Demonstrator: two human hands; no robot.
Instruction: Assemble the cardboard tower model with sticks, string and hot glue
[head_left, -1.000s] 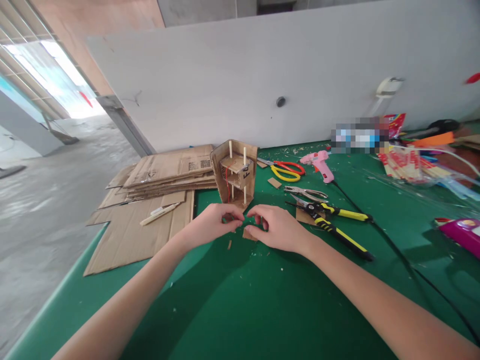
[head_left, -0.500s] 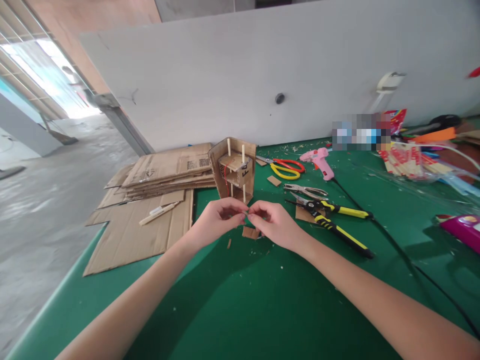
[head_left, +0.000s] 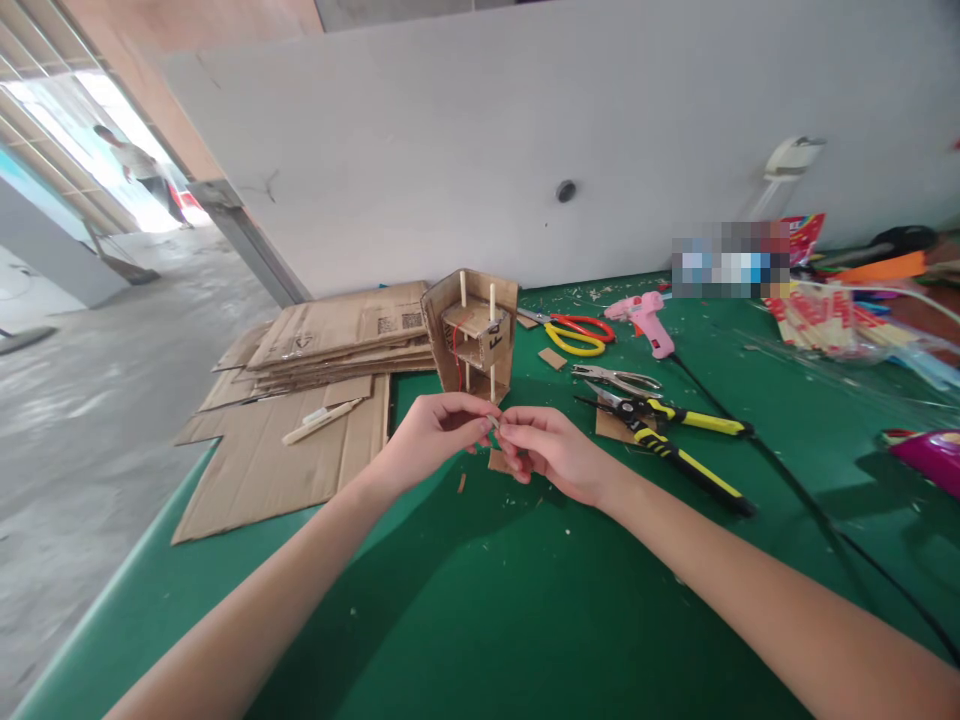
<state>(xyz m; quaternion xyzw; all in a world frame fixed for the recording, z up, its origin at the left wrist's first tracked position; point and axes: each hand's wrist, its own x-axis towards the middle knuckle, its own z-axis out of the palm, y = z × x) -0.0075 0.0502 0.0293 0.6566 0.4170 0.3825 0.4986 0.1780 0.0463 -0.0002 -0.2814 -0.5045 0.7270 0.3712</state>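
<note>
Fingertip to fingertip, my left hand (head_left: 439,435) and my right hand (head_left: 553,448) meet above the green table, both pinching one tiny brownish piece (head_left: 493,423). It looks like a scrap of cardboard, though the fingers cover most of it. Just behind the hands stands a cardboard model (head_left: 472,335) with shelves, thin wooden sticks and a red wire. Below my fingers lies a small cardboard piece (head_left: 498,461), partly hidden by my right hand, with a narrow cardboard strip (head_left: 461,484) to its left.
Stacked cardboard sheets (head_left: 337,335) lie left, with a pen and a craft knife-like tool (head_left: 321,422) on top. Scissors (head_left: 577,333), a pink glue gun (head_left: 643,320), a metal hole punch (head_left: 616,380) and yellow-black pliers (head_left: 667,440) lie right. A black cord (head_left: 795,495) crosses the table. A person (head_left: 142,172) is far left.
My hands stay together, but the right fingers have shifted and the pinched piece shows a little more. The view has moved slightly. A person in the background shows more clearly.
</note>
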